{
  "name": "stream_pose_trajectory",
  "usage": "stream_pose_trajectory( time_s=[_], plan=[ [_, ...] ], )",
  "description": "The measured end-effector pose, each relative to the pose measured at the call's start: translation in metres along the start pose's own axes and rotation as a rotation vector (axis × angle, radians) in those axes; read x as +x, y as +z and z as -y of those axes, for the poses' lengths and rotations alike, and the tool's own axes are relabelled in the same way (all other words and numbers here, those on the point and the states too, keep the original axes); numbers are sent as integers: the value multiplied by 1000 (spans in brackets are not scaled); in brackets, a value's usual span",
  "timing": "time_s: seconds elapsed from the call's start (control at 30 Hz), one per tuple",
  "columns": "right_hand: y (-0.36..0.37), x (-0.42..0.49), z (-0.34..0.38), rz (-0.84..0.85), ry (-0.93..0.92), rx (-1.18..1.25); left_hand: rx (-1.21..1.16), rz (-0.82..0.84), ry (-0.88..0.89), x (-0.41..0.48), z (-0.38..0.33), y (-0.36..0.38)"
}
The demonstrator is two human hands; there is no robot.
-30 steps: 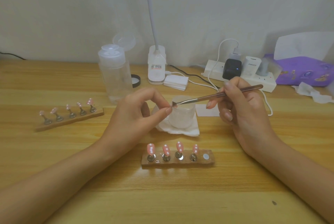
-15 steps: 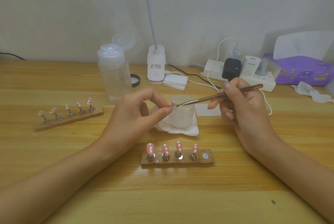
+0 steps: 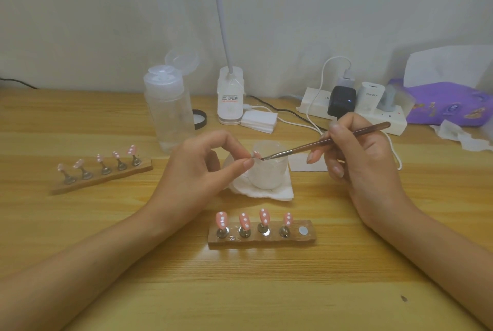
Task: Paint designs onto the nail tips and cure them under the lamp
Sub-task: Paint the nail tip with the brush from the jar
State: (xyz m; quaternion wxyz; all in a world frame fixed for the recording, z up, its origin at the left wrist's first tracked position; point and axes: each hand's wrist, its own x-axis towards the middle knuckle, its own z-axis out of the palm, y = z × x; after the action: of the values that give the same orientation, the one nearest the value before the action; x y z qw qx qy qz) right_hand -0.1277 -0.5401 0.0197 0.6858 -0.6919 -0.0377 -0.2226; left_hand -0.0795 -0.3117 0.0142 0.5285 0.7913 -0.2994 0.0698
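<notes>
We are pinching a pink nail tip between thumb and forefinger of our left hand, just beside the rim of the white cup. Our right hand is gripping the brush pen-style, fingers curled round its shaft, and the bristle end is touching the nail tip. The near wooden holder is carrying four dotted tips.

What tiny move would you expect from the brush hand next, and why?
Likely a light dab: the right hand holds the brush with its bristles at the pink nail tip that the left hand pinches. On the near stand the fifth magnet is bare.
</notes>
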Motion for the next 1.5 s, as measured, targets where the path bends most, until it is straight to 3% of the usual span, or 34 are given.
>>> stream_pose_trajectory(
  time_s=[0.47,0.73,1.2,1.33,1.5],
  plan=[
    [-36,17,14,-62,-27,-65,5,5,35,-1,1,0],
    [-32,13,24,234,-212,-79,20,15,32,-1,1,-1],
    [-37,11,13,252,-238,-85,7,10,31,-1,5,-1],
    [-40,10,19,173,-308,-241,5,8,18,-1,4,-1],
    [-40,11,38,350,-333,-635,-18,17,0,-1,2,-1]
  ],
)
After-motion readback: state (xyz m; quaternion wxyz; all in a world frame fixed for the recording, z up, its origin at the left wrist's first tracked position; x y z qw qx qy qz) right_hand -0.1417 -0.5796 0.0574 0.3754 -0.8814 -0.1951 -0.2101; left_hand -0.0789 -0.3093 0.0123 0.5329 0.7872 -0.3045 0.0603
